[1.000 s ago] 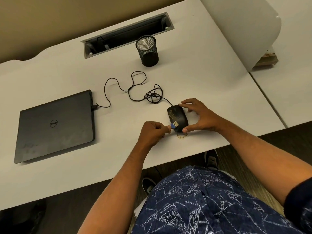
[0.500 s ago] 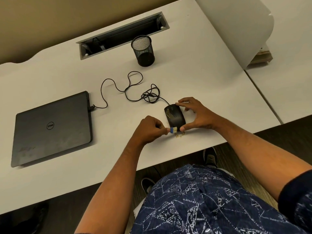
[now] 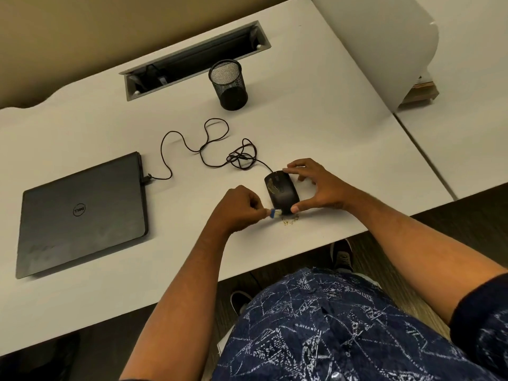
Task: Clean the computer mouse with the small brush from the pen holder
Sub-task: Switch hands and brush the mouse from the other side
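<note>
A black wired computer mouse (image 3: 280,191) lies on the white desk (image 3: 316,138) near its front edge, with dusty smears on its top. My right hand (image 3: 319,185) holds it by its far and near ends, thumb at the near corner. My left hand (image 3: 239,207) pinches a small brush (image 3: 275,213) with a blue band and pale bristles, which touch the mouse's near left edge. A little heap of crumbs (image 3: 290,221) lies on the desk just in front of the mouse. The black mesh pen holder (image 3: 228,84) stands at the back, apparently empty.
A shut black laptop (image 3: 81,213) lies at the left, with the mouse cable (image 3: 203,147) looping from it across the desk. A cable slot (image 3: 192,60) is cut into the desk's back. A white curved divider (image 3: 384,45) rises at the right, and my shoes (image 3: 342,255) show below.
The brush has slid from the mouse's back surface down to its near left edge. My right hand keeps its hold on the mouse. The camera view has shifted slightly.
</note>
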The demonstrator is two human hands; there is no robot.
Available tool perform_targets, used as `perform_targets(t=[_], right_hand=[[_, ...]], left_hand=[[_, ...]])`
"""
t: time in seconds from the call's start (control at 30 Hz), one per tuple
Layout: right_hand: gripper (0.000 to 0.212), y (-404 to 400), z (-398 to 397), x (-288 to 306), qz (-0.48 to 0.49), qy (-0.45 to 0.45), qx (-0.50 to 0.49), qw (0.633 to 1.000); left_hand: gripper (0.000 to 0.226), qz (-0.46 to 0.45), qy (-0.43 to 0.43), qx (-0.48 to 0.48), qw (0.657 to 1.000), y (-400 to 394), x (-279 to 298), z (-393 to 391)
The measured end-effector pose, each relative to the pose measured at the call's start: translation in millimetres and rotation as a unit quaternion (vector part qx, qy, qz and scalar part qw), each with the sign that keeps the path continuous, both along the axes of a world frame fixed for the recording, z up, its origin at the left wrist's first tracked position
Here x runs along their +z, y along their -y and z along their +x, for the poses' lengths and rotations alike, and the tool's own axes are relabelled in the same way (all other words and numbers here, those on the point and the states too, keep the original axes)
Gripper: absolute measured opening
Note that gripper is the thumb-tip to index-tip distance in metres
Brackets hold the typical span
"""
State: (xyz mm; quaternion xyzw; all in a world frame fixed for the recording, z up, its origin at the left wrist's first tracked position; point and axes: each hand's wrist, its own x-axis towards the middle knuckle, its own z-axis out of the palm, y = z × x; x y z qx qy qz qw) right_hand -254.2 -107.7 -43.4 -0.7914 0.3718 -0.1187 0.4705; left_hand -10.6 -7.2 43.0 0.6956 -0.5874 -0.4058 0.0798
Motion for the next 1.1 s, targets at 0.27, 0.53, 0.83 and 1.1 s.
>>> perform_targets(t=[0.27, 0.53, 0.83, 1.1], right_hand=[[0.103, -1, 2, 1, 0.007, 0.006, -0.003, 1.000], [0.102, 0, -1, -1, 0.015, 0.006, -0.003, 1.000], [0.100, 1, -2, 1, 0.014, 0.001, -0.002, 1.000], [0.100, -2, 0, 2, 0.013, 0.004, -0.004, 1.000]], left_hand=[[0.026, -0.013, -0.127, 0.110, 0.986, 6, 4, 4], [0.024, 0.041, -0.084, 0.154, 0.984, 10, 1, 12], [0.025, 0.020, -0.138, 0.186, 0.972, 16, 3, -2], [0.019, 0.071, -0.040, 0.160, 0.984, 15, 4, 16]])
